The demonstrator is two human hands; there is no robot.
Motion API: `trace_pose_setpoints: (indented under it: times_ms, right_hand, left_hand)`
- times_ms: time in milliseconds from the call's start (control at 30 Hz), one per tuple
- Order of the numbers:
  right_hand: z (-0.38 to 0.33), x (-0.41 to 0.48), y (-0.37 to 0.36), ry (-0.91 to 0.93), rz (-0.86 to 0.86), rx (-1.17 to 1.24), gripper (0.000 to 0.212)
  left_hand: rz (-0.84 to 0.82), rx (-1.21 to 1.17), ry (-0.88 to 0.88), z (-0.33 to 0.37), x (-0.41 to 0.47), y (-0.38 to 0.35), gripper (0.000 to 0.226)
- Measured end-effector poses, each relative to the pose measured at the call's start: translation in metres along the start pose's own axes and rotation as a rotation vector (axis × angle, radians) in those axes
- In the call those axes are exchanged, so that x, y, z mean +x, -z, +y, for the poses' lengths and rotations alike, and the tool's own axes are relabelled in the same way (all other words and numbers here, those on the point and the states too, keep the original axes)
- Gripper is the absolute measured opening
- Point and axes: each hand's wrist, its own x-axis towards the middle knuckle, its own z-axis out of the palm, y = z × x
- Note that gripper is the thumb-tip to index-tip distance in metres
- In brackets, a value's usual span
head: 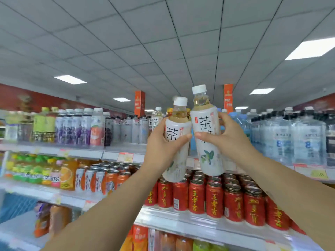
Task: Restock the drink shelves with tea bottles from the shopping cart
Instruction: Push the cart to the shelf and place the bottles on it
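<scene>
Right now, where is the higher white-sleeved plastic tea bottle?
Head view, right of centre: the right hand grips the higher bottle, beside the lower bottle in the left hand, above the red cans.

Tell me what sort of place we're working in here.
Most likely a supermarket drinks aisle: tiered shelves packed with bottled drinks, price tags on the shelf edges, and rows of red cans.

left tea bottle (172,134): big black 茶 on white label. right tea bottle (205,124): same 茶. red cans (196,198): yellow 王老吉. water jugs (308,144): blue 8. price tags (125,157): unreadable.
</scene>
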Motion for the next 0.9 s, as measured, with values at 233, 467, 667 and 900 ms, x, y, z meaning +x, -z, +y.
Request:
trace_pose_setpoints:
  times_ms: [233, 467, 667, 900]
  right_hand:
    - [-0.022, 0.055, -0.069, 0.105, 0.024, 0.105, 0.064]
    - [-0.013, 0.106, -0.179, 0.146, 0.107, 0.142, 0.063]
    - [0.021, 0.140, -0.248, 0.043, 0.144, 0.023, 0.064]
    - [0.060, 0.163, -0.292, -0.074, 0.172, -0.082, 0.050]
  left_hand:
    - [0.131, 0.104, -0.245, -0.017, 0.058, 0.057, 0.039]
    - [0.225, 0.090, -0.217, -0.089, 0.129, 0.121, 0.033]
    - [0.105, 0.027, -0.117, -0.172, 0.176, 0.156, 0.032]
    - [0.005, -0.049, 0.043, -0.239, 0.204, 0.163, 0.034]
